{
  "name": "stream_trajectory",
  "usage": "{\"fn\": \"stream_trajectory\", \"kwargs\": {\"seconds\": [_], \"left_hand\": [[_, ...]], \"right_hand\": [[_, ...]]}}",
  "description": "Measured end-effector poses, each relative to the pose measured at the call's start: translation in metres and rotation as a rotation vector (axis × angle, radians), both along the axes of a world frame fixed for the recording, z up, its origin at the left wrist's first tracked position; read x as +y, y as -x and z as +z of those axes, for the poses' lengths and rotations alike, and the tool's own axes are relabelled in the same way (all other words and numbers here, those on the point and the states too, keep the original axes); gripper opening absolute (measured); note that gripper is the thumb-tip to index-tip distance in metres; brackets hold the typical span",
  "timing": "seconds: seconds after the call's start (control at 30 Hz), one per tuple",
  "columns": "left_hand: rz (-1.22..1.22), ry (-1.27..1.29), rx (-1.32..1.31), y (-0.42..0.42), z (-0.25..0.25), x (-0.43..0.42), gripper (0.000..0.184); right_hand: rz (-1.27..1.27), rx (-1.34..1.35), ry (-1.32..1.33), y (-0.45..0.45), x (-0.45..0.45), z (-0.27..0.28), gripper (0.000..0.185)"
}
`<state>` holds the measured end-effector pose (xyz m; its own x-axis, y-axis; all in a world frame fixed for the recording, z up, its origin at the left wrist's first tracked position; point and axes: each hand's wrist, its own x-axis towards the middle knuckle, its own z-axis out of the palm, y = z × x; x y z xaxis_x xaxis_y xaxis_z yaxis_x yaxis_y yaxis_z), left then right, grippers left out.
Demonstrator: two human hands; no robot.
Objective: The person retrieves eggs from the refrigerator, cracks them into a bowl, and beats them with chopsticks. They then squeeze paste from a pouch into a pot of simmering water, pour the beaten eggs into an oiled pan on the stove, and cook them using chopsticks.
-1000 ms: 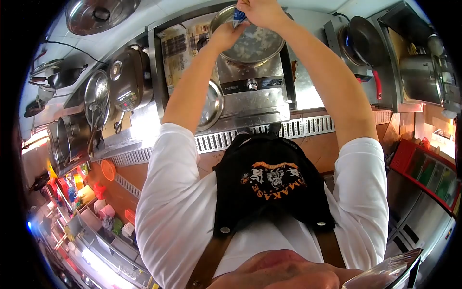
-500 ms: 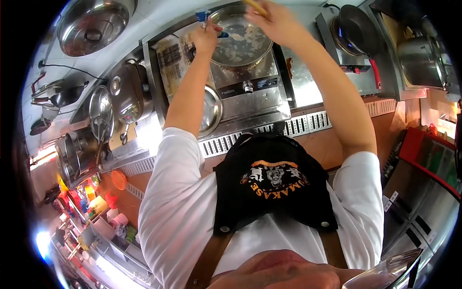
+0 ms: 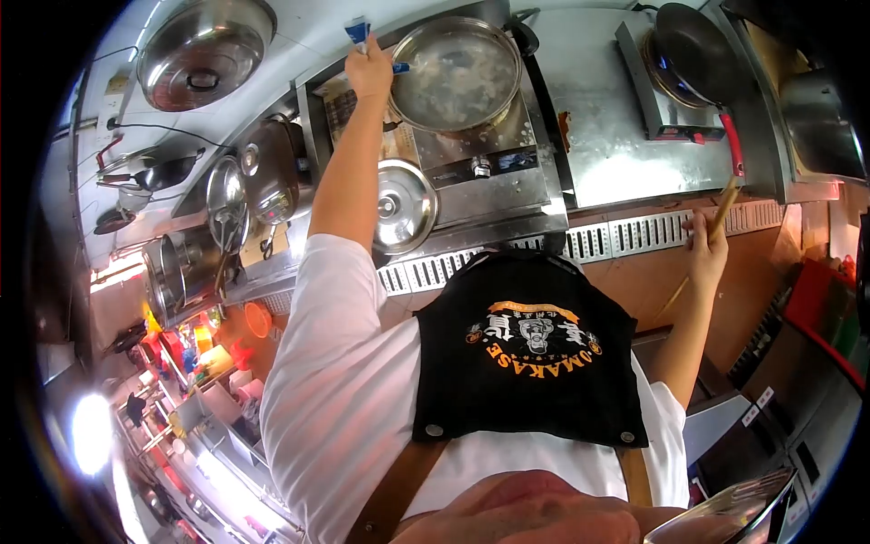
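My left hand (image 3: 370, 71) is closed round a blue-and-white packet (image 3: 359, 33), whose blue parts stick out above and to the right of the fingers. It is at the left rim of a wide steel pot (image 3: 456, 74) holding cloudy liquid with pale pieces, on a steel stove (image 3: 489, 181). Over at the right, past the counter's front edge, my right hand (image 3: 707, 245) grips a light wooden stick (image 3: 723, 207), thin and slanting. A round steel lid (image 3: 402, 207) lies in front of the pot, to its left.
A dark frying pan (image 3: 694, 54) with a red handle sits on a burner at the right. A cooker (image 3: 272, 172) and a large steel lid (image 3: 207, 54) are at the left. A slotted drain grate (image 3: 634, 236) runs along the counter front.
My right hand has moved from above the pot to the lower right with the wooden stick. My left hand has shifted left from over the pot to its rim, still holding the packet.
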<state>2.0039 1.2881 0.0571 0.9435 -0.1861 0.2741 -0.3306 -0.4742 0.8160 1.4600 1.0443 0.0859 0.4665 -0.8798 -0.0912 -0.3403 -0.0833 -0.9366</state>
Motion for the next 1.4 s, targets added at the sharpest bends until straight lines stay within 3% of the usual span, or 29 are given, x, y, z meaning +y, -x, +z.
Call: {"fn": "stream_trajectory", "kwargs": {"seconds": [0.13, 0.3, 0.4, 0.7, 1.0, 1.1, 1.17, 1.27, 1.33, 1.4], "left_hand": [[0.024, 0.139, 0.023, 0.004, 0.028, -0.011, 0.040], [0.077, -0.050, -0.080, 0.013, 0.058, -0.017, 0.045], [0.132, -0.164, -0.236, -0.008, 0.049, -0.015, 0.038], [0.248, -0.319, -0.325, 0.034, 0.066, -0.032, 0.033], [0.293, -0.289, -0.345, 0.050, 0.062, -0.020, 0.032], [0.317, -0.157, -0.438, 0.051, 0.062, -0.018, 0.034], [0.155, 0.244, -0.243, 0.067, 0.071, -0.011, 0.042], [0.300, 0.275, -0.074, 0.086, 0.079, 0.018, 0.049], [0.351, 0.306, -0.108, 0.112, 0.084, 0.035, 0.052], [0.350, 0.636, 0.212, 0.123, 0.071, 0.058, 0.049]], "right_hand": [[-0.068, 0.052, -0.046, 0.032, -0.013, -0.008, 0.019], [-0.101, 0.041, -0.083, 0.052, -0.032, -0.011, 0.021], [-0.073, 0.047, -0.068, 0.056, -0.045, -0.013, 0.021], [0.080, -0.017, -0.101, 0.057, -0.076, -0.018, 0.021], [0.204, -0.012, -0.113, 0.057, -0.070, -0.017, 0.024], [0.210, -0.052, -0.182, 0.053, -0.055, -0.021, 0.022], [0.250, -0.029, -0.143, 0.045, -0.040, -0.019, 0.019], [0.365, -0.002, -0.147, 0.024, -0.016, -0.022, 0.018], [0.453, 0.048, -0.091, 0.001, 0.005, -0.019, 0.019], [0.531, 0.030, -0.024, -0.028, 0.034, -0.013, 0.019]]}}
